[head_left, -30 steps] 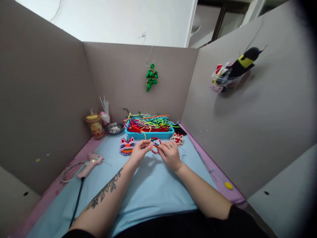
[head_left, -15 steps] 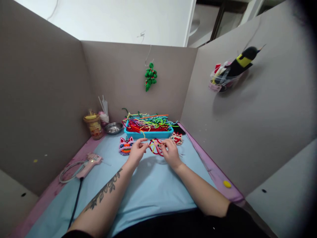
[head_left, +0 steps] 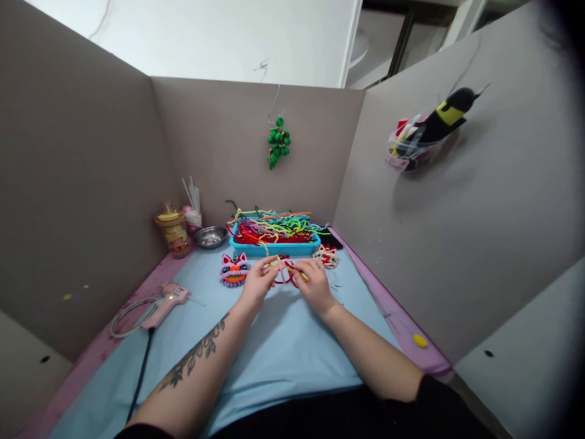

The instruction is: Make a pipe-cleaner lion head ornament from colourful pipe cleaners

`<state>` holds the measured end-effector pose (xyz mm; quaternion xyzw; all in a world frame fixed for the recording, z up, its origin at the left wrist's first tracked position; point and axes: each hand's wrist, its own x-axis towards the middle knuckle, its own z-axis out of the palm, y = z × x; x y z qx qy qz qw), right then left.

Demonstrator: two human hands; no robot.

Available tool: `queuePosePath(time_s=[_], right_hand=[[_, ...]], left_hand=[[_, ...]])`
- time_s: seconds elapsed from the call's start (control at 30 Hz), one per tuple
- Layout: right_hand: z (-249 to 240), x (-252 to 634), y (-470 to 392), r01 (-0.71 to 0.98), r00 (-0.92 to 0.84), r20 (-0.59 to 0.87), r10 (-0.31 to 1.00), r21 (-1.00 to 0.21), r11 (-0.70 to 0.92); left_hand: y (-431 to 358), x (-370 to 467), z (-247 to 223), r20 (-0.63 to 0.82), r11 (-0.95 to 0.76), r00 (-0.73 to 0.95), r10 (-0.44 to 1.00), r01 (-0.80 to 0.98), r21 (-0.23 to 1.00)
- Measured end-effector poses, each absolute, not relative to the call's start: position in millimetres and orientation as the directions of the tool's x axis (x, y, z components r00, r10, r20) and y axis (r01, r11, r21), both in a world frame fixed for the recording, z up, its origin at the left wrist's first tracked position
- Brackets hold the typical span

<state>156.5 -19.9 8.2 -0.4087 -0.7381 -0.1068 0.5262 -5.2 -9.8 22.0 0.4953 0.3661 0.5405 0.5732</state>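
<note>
Between my hands, above the blue cloth (head_left: 283, 341), is a round frame of bent pipe cleaners (head_left: 282, 277) in red, pink and yellow. My left hand (head_left: 259, 279) pinches its left side between thumb and fingers. On the other side, my right hand (head_left: 314, 281) has its fingers closed on the frame's red and yellow strands. The fingertips cover part of the frame. Just left of my left hand lies a purple cat-like face of pipe cleaners (head_left: 233, 275) with pink ears. A cream and red one (head_left: 326, 256) sits beyond my right hand.
A blue tray (head_left: 274, 249) heaped with coloured pipe cleaners stands at the back. To the left are a pink glue gun (head_left: 164, 305) with its cord, a metal bowl (head_left: 210, 236) and a lidded cup (head_left: 176, 235). Grey panels (head_left: 219, 146) enclose the table; a yellow disc (head_left: 419, 341) lies right.
The pipe-cleaner frame has turned and shifted slightly left, and yellow strands now show by my right fingers. My left hand has moved closer in around its left side.
</note>
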Motion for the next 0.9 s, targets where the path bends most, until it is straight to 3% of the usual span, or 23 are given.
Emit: queuePosePath(time_s=[0.23,0.43,0.9], right_hand=[[9.9,155.5,-24.3,0.763,-0.234,0.837,0.494,-0.157,0.627],[10.2,152.3,-24.8,0.787,-0.233,0.832,0.503,-0.142,0.601],[10.8,148.9,-26.3,0.860,-0.248,0.850,0.464,-0.026,0.509]], left_hand=[[-8.8,-5.8,21.6,0.169,-0.148,0.091,0.981,-0.204,0.968],[-7.6,-4.8,20.2,0.192,-0.180,0.046,0.980,-0.183,0.966],[-13.5,1.4,18.1,0.230,-0.199,0.134,0.964,-0.209,0.957]])
